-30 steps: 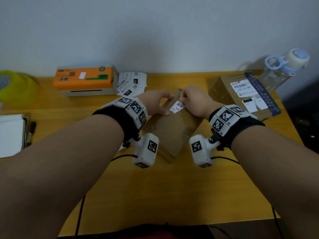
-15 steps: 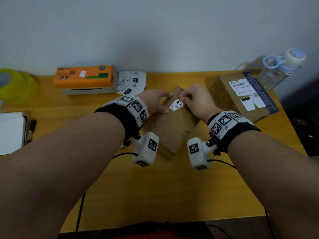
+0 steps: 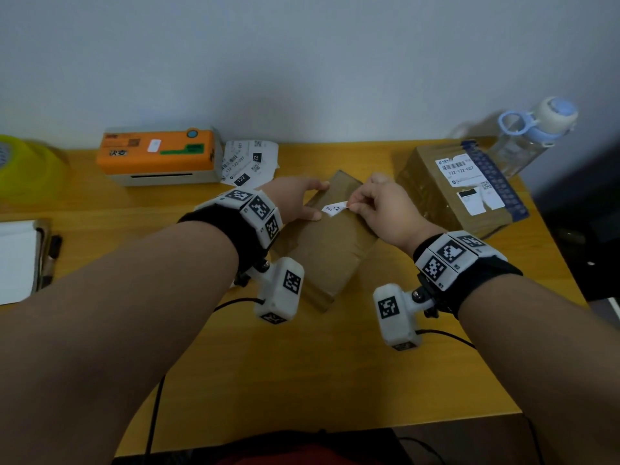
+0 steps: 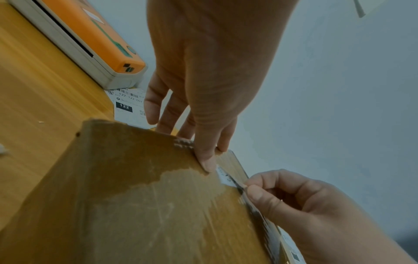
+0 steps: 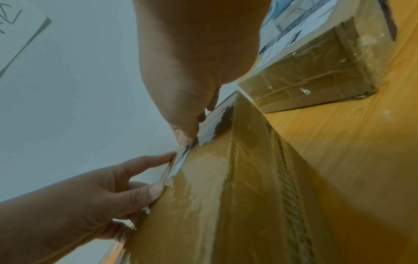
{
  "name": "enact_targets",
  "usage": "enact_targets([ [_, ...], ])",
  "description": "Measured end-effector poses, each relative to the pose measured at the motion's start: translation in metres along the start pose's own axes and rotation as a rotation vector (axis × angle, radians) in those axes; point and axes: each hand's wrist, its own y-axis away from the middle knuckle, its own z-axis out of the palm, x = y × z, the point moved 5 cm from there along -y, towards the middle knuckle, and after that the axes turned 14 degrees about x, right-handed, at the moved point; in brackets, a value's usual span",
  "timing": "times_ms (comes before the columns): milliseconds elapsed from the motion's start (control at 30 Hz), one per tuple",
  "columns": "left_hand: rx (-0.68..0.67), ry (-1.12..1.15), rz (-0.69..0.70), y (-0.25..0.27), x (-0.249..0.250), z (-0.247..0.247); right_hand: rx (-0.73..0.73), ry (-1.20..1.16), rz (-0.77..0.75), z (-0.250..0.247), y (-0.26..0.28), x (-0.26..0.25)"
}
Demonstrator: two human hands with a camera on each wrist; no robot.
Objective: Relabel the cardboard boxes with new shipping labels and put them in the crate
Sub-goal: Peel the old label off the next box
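Observation:
A flat brown cardboard box (image 3: 330, 253) lies slanted on the wooden table (image 3: 302, 370) between my hands. My left hand (image 3: 303, 203) grips its far left edge, with the thumb pressed on top and the fingers over the rim (image 4: 204, 160). A small white label scrap (image 3: 335, 208) is partly lifted off the box top. My right hand (image 3: 352, 205) pinches the scrap's right end between thumb and forefinger (image 4: 248, 187). In the right wrist view the label (image 5: 179, 161) curls up from the box edge (image 5: 226, 196). No crate is in view.
A second, larger box (image 3: 459, 193) with labels stands at the back right, beside a water bottle (image 3: 533, 135). An orange label printer (image 3: 157, 156) and loose printed labels (image 3: 248, 162) sit at the back left. A yellow-green object (image 3: 23, 169) and a notebook (image 3: 16, 260) lie far left.
My right hand has pulled the label scrap up and to the right, so less of it lies flat on the box. The left hand keeps its hold.

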Motion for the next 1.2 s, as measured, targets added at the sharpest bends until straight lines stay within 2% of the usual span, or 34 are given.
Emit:
enact_targets([
  [267,-0.003,0.011,0.0,-0.001,-0.003,0.002,-0.003,-0.044,-0.001,0.001,0.008,0.006],
  [500,-0.007,-0.007,0.014,-0.001,-0.002,0.002,0.064,-0.081,0.022,0.0,0.017,0.009],
  [833,-0.015,0.005,0.02,0.001,-0.001,0.001,0.148,0.05,-0.121,-0.012,0.029,-0.002],
  [900,-0.013,0.008,0.023,0.002,0.0,0.0,0.234,-0.016,-0.066,-0.019,0.031,0.001],
  [1000,0.002,0.011,0.022,0.005,0.001,0.002,0.409,-0.192,0.094,-0.037,0.026,0.015],
  [1067,0.032,0.028,0.018,0.007,0.003,0.005,0.402,-0.305,0.177,-0.041,0.022,0.02],
  [1200,0.104,0.149,0.008,0.014,0.008,0.012,0.268,-0.438,0.242,-0.033,0.018,0.01],
])
